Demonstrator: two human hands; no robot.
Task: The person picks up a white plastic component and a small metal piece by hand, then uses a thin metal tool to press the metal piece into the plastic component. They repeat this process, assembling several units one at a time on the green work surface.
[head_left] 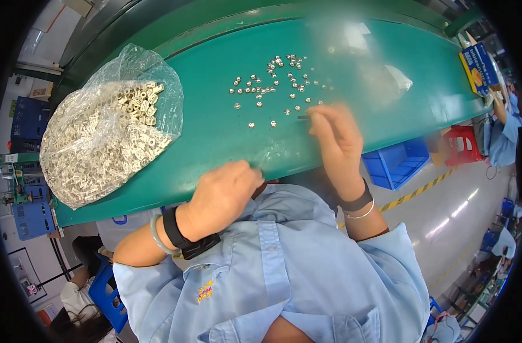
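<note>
My right hand (340, 140) is raised over the green work surface (209, 137), its thumb and fingers pinched together. A thin dark rod (303, 117) pokes out from the fingertips toward the small silver round parts. Close to the surface's near edge, my left hand (224, 194) is curled closed, its knuckles up; whatever is in it is hidden. Several small shiny round metal parts (264, 90) lie scattered ahead of both hands. To the left stands a large clear plastic bag (101, 143), full of small cream-coloured pieces with round holes.
A clear plastic scrap (398, 78) lies on the far right of the surface. Beyond it stands a blue and yellow box (479, 70). A blue bin (395, 163) and a red stool (462, 145) are below the right edge. Other people sit at both sides.
</note>
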